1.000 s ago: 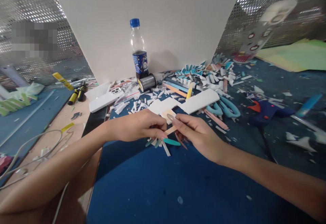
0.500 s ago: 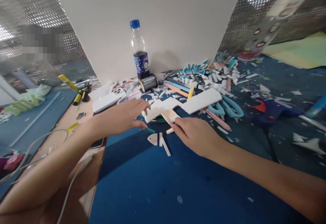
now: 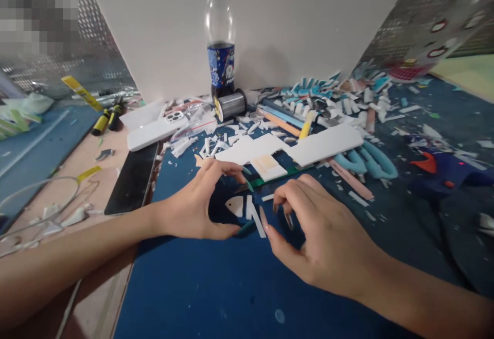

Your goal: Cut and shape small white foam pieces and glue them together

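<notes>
My left hand (image 3: 204,200) curves around the left side of a small white fish-head-shaped piece (image 3: 235,206) with a dark dot, its fingers apart and holding nothing. On the other side my right hand (image 3: 312,226) hovers, thumb and fingers apart, by a thin white strip (image 3: 258,219). A shorter white piece (image 3: 249,206) lies between the head piece and that strip. Just beyond the hands rests a white foam piece (image 3: 269,167) with a cream patch, partly over a green-handled tool (image 3: 296,171). Long green nails show on my left hand.
White foam boards (image 3: 326,143) and many scraps lie behind. Blue-handled scissors (image 3: 376,161) and a blue glue gun (image 3: 447,169) are at right. A cola bottle (image 3: 222,66), wire spool (image 3: 231,105), white phone (image 3: 156,130) and black phone (image 3: 131,182) stand or lie at back and left.
My right hand has let go of the cream-patched foam piece, which now lies on the table. Both hands have come nearer, to either side of the small white pieces. The view has shifted closer.
</notes>
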